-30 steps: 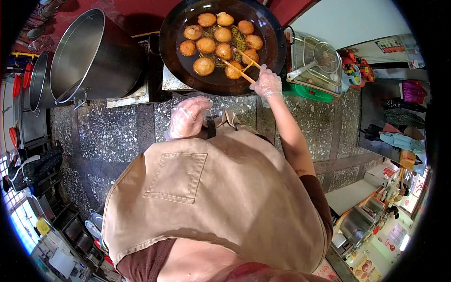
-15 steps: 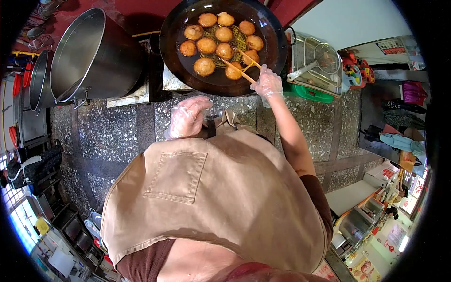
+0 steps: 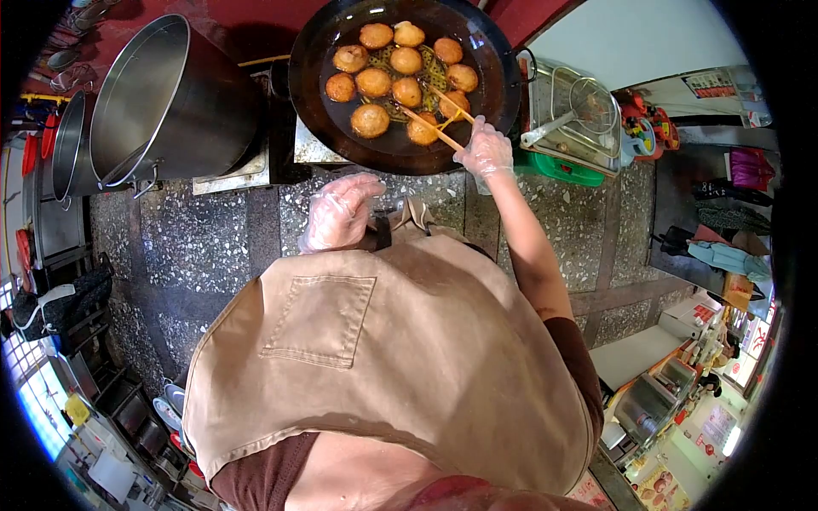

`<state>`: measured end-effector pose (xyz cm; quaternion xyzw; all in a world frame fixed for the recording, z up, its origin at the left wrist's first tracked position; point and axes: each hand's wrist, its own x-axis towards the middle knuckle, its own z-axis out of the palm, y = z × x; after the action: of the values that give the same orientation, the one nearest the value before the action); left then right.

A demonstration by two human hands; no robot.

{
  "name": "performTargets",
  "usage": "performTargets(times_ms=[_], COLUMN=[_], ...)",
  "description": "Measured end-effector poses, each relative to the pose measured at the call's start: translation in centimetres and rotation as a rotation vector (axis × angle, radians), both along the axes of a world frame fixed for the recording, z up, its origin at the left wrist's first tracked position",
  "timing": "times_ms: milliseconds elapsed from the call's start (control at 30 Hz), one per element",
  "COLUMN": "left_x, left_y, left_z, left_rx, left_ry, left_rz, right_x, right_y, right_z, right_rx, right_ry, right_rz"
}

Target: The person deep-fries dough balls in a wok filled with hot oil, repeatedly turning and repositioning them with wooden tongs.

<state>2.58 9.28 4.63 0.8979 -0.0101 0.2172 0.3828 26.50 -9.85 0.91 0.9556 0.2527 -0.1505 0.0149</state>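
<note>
My right hand (image 3: 486,152), in a clear plastic glove, grips a pair of long wooden chopsticks (image 3: 443,136) with a yellow band stretched between them. Their tips reach down into a wide dark wok (image 3: 319,140) of oil, close to a golden-brown fried ball (image 3: 406,89). Several more fried balls (image 3: 370,121) float around it, above a patterned perforated piece in the oil. My left hand (image 3: 339,215), also gloved, is held in front of the apron (image 3: 409,341), fingers curled together; nothing shows in it.
Left of the wok stands a large metal pot (image 3: 183,102), with another pot (image 3: 72,149) beside it. At the right, a wire strainer (image 3: 588,106) with a pale handle rests on a metal tray over a green container (image 3: 562,169). Speckled floor (image 3: 213,230) lies below.
</note>
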Motion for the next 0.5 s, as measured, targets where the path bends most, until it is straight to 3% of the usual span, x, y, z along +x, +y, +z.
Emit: performTargets(times_ms=[500], left_x=[0.1], left_y=[-0.1], left_z=[0.4], left_rx=[-0.007], left_ry=[-0.019], left_rz=[0.012], right_x=[-0.7], right_y=[-0.7], right_z=[1.5], right_rx=[0.034], right_ry=[0.006], right_rz=[-0.011])
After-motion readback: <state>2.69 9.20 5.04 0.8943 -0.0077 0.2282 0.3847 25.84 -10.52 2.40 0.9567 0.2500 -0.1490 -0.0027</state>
